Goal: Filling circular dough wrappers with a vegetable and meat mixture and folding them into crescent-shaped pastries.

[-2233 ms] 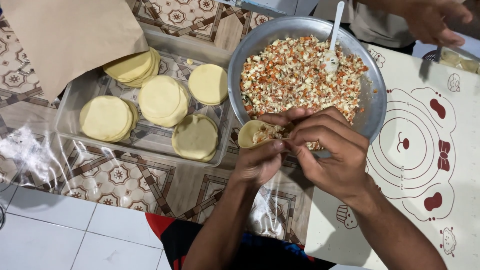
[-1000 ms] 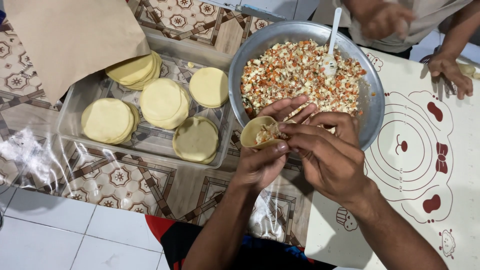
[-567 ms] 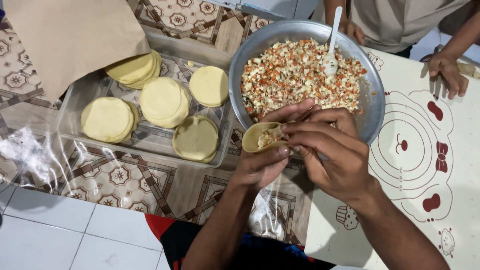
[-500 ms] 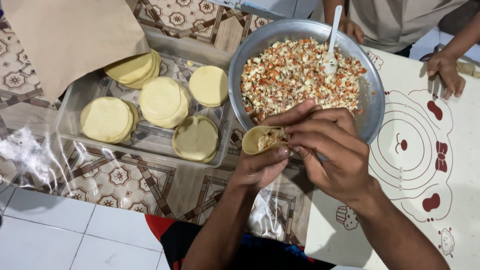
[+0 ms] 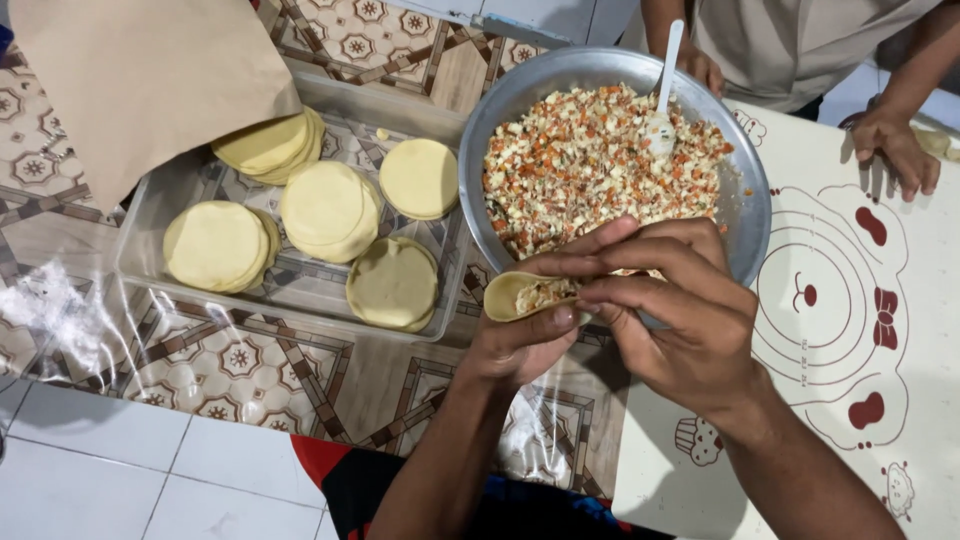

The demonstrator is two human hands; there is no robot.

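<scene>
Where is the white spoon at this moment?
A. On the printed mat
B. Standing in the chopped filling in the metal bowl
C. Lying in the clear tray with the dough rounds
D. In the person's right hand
B: the white spoon stands in the filling inside the metal bowl, untouched by either hand.

Patterned tabletop [image 5: 300, 370], white tiled floor [image 5: 120, 470]

**Dough, metal and plastic around the hands**

The dough round [image 5: 530, 296] sitting in the left hand [image 5: 520, 345] is looking soft, matt and pale yellow. Just beyond both hands, the metal bowl [image 5: 745, 215] is showing a dull, brushed grey sheen, and the filling [image 5: 590, 165] in it is looking crumbly and rough. To the left of the hands, the clear plastic tray [image 5: 150, 215] is gleaming glossy. Brown paper [image 5: 140, 80] beyond it is looking matt and smooth. Under the right hand [image 5: 690, 320], the white mat [image 5: 900, 330] is looking smooth.
</scene>
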